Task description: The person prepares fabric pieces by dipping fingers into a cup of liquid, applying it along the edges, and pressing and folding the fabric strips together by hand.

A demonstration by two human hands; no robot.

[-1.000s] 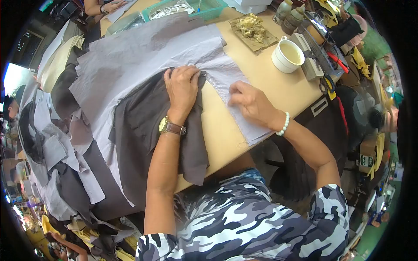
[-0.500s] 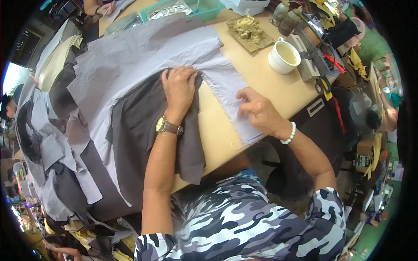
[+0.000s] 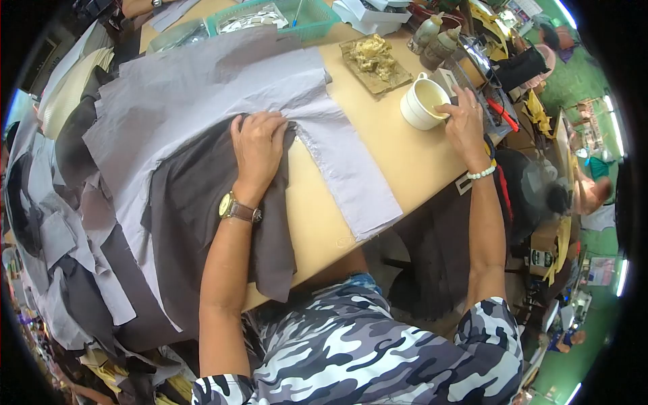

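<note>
My left hand (image 3: pixel 258 150) lies on the upper edge of a dark grey cloth (image 3: pixel 196 179), its curled fingers gripping the edge. Under and around that spreads a light grey-lilac cloth (image 3: pixel 351 162), with a frayed edge along the strip to the right. At the right of the table, my right hand (image 3: pixel 464 128) is at a white cup (image 3: pixel 420 108) holding pale yellowish contents. A fingertip touches or overlaps the cup's near rim; the other fingers are apart, and I see nothing held in them.
A brown board with a yellowish lump (image 3: pixel 375 59) lies behind the cup. Two bottles (image 3: pixel 437 42), a green basket (image 3: pixel 270 19) and red-handled tool (image 3: pixel 503 115) stand or lie farther back. Cloth pieces (image 3: pixel 57 223) hang at left. Another person's arm (image 3: pixel 138 7) shows at the top.
My right hand has left the light cloth strip and moved up and right to the cup. The left hand keeps its place on the dark cloth; the whole view has shifted slightly.
</note>
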